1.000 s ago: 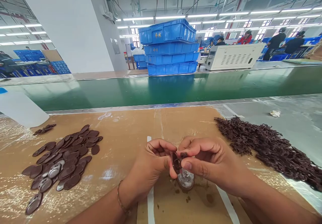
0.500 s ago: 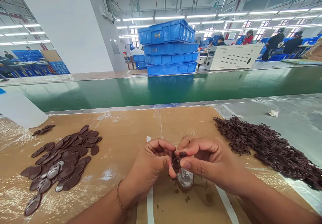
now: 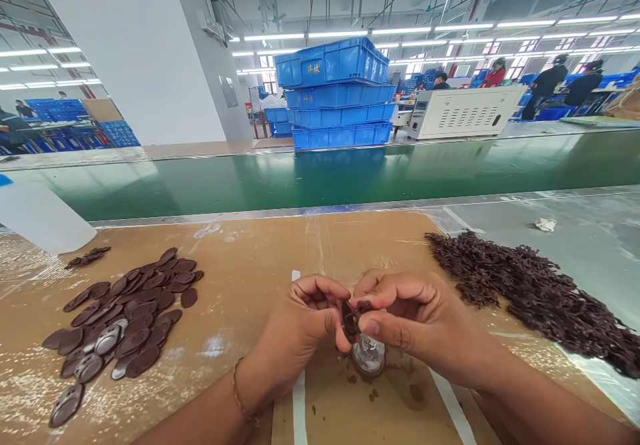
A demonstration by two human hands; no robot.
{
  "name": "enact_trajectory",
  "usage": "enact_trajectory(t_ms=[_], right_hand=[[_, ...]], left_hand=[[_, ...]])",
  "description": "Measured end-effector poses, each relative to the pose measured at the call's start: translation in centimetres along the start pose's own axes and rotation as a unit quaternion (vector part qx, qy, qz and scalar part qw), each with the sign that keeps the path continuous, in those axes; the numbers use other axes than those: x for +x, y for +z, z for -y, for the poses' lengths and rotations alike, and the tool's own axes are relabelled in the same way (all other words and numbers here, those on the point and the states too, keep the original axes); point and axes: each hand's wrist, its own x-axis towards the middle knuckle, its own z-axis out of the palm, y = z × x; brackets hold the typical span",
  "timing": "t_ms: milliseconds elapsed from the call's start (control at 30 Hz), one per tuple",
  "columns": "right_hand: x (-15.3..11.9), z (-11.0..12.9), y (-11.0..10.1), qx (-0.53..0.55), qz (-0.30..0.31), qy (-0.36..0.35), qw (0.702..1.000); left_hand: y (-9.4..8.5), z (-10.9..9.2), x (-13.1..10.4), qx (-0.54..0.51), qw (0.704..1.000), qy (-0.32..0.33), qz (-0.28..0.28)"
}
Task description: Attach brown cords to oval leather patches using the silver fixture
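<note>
1. A small dark brown oval piece [image 3: 349, 320] is pinched between both hands, low in the view just right of centre, held just above the cardboard sheet [image 3: 260, 285].
2. The left hand [image 3: 300, 328] is closed on the piece from its 9 o'clock side, thumb and curled fingers pressed against it; a thin bracelet [image 3: 239, 398] sits on that wrist.
3. The right hand [image 3: 420, 322] is clamped on the same piece from its 3 o'clock side, thumb against its face, with a small dark bit [image 3: 364, 306] at the fingertips on top.
4. Directly below the piece, at 6 o'clock, a small clear round holder [image 3: 369, 357] stands on the cardboard, with brown crumbs around it.
5. At 9 o'clock, well apart from the hands, lies a loose pile of dark oval discs [image 3: 125, 318], some showing a silvery face.
6. At 3 o'clock, a long heap of tangled dark brown scraps [image 3: 535, 295] runs across the cardboard edge onto the grey tabletop [image 3: 590, 232].
7. At 12 o'clock, beyond the bench, runs a green conveyor belt [image 3: 320, 178]; behind it stand stacked blue crates [image 3: 337, 92] and a white metal box [image 3: 465, 112].
8. A white bottle [image 3: 43, 215] lies at 10 o'clock near the left edge.
9. Other people [image 3: 547, 82] work in the far background at 1 o'clock.
</note>
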Motion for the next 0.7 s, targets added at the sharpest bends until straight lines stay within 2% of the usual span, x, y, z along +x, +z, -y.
enact_trajectory(t_ms=[400,700], right_hand=[[0.13,-0.15,-0.01,-0.058,-0.008,-0.042,0.997],[0.18,-0.27,0.13,-0.047,-0.014,-0.031,0.998]], left_hand=[[-0.4,-0.07,0.21,0.003,1.0,0.009,0.001],[-0.29,-0.13,0.17,-0.003,1.0,0.008,-0.002]])
